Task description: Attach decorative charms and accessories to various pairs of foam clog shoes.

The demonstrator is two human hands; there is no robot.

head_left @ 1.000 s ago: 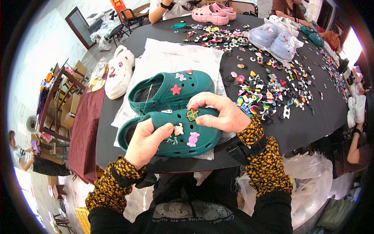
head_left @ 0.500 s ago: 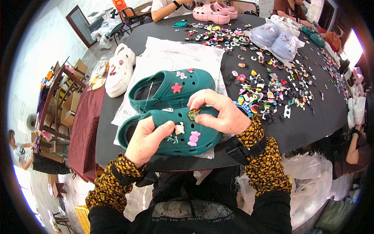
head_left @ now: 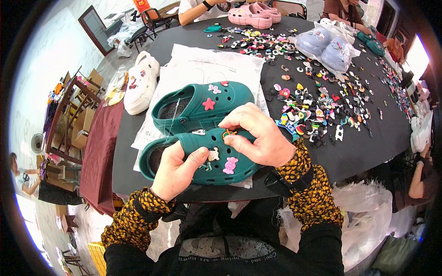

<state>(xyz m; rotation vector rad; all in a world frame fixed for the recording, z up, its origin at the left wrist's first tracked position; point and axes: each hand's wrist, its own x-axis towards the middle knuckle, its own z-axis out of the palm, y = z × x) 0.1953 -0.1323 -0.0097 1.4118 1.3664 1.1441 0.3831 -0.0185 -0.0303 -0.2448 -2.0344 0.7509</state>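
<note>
A green clog point(head_left: 216, 177) lies on its sole in front of me, its toe to the right. My left hand point(head_left: 177, 170) grips it at the opening, thumb on top and fingers tucked inside, partly hidden. My right hand point(head_left: 262, 133) pinches a small orange-and-dark shoe charm point(head_left: 225, 133) against the upper; the fingers cover much of it. Beside the left thumb sits a white animal-like charm point(head_left: 213, 154), and nearer the toe a pink candy-shaped charm point(head_left: 230, 165). The matching green clog point(head_left: 235, 99) lies just beyond, with a red star charm point(head_left: 208, 104).
Under the clogs is a white plastic bag point(head_left: 202, 62) on the black table point(head_left: 368, 156). A white clog point(head_left: 142, 85) stands at left. Many loose charms point(head_left: 317, 103) spread to the right, near bagged lavender clogs point(head_left: 322, 46). Pink clogs point(head_left: 253, 16) and other people are at the far side.
My right hand has tilted and shifted slightly left, pressing closer to the clog, so the charm shows less. My left hand has moved slightly, still gripping the clog.
</note>
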